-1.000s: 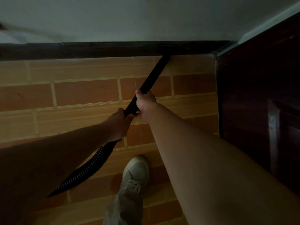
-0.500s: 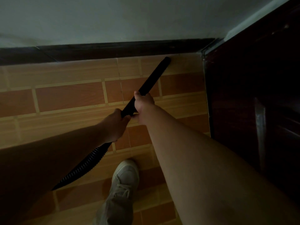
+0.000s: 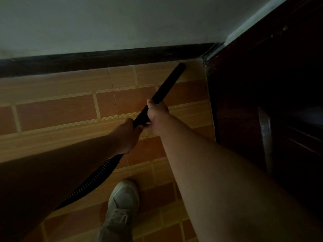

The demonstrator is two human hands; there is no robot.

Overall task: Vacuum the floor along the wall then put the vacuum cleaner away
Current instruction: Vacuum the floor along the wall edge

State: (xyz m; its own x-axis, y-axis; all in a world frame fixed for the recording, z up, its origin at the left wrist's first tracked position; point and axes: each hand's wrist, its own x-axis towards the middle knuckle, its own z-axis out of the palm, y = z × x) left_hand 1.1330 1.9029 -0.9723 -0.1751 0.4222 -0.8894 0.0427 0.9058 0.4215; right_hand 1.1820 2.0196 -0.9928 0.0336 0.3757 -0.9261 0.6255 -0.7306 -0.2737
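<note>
A plain pale wall [image 3: 122,20] fills the top of the view, greyish in weak light. Along its foot runs a dark skirting board [image 3: 104,58], which meets the floor [image 3: 56,112]. The floor is laid with orange-brown and tan tiles in a brick pattern with light joints. On the right stands a dark reddish wooden panel [image 3: 253,88], door or cupboard, reaching the corner, with a thin pale strip [image 3: 251,20] between it and the wall

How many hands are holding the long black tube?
2. The left hand grips the tube lower down, by the ribbed hose; the right hand grips it just above, nearer the wall.
</note>
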